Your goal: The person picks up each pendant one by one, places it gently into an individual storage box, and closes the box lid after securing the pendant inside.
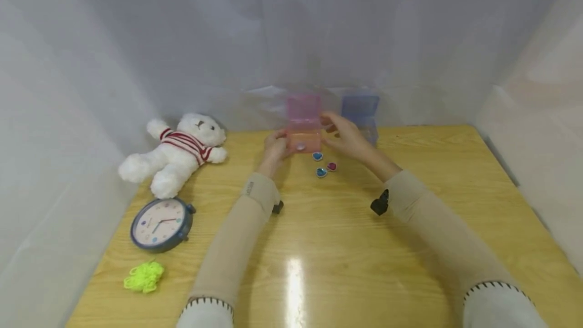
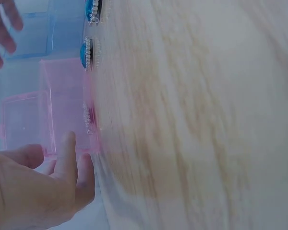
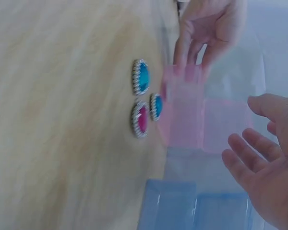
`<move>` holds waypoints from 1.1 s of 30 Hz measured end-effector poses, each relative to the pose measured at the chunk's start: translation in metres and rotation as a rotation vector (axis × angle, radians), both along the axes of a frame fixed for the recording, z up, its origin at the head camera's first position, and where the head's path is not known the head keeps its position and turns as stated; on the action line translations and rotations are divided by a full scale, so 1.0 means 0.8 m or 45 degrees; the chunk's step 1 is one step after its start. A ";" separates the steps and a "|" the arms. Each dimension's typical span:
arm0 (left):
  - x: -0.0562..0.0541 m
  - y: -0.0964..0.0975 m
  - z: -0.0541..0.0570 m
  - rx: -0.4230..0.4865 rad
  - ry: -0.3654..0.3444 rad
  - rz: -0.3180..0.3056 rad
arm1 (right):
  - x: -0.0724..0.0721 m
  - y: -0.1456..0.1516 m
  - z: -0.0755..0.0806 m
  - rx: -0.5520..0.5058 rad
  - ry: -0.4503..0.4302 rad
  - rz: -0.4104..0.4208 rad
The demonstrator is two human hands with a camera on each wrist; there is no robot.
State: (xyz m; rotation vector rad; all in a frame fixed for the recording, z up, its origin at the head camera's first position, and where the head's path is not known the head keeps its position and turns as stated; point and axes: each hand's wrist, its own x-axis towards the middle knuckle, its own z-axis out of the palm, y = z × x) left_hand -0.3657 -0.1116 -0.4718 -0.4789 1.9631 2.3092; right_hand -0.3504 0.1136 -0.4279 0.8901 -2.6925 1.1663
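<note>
A pink clear plastic box [image 1: 304, 141] stands on the table with its lid [image 1: 303, 109] raised. My left hand [image 1: 275, 149] grips the box's left end, thumb and fingers around its edge. Through the pink wall shows a small pale jewelled piece [image 2: 87, 119]. Just right of the box my right hand [image 1: 347, 138] is held with fingers spread and nothing in them. In front of the box lie two blue gems [image 3: 143, 76] [image 3: 156, 107] and a pink gem [image 3: 140, 119], each edged with small clear stones.
Behind the right hand a blue clear box [image 1: 361, 108] stands with its lid raised. On the left are a white teddy bear [image 1: 184, 146] in a striped sweater, a round clock [image 1: 160, 225] and a neon yellow tangle of string [image 1: 144, 277]. A pale sheet [image 1: 291, 29] hangs behind the table.
</note>
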 end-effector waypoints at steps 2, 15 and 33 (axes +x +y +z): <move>0.007 0.002 0.012 -0.021 -0.038 -0.001 | 0.006 0.010 -0.002 0.018 -0.009 0.018; 0.014 0.008 0.019 0.033 -0.062 -0.003 | 0.026 0.037 -0.037 0.155 -0.109 0.144; 0.017 0.012 0.019 0.026 -0.035 -0.006 | 0.022 0.045 -0.065 0.383 -0.135 0.158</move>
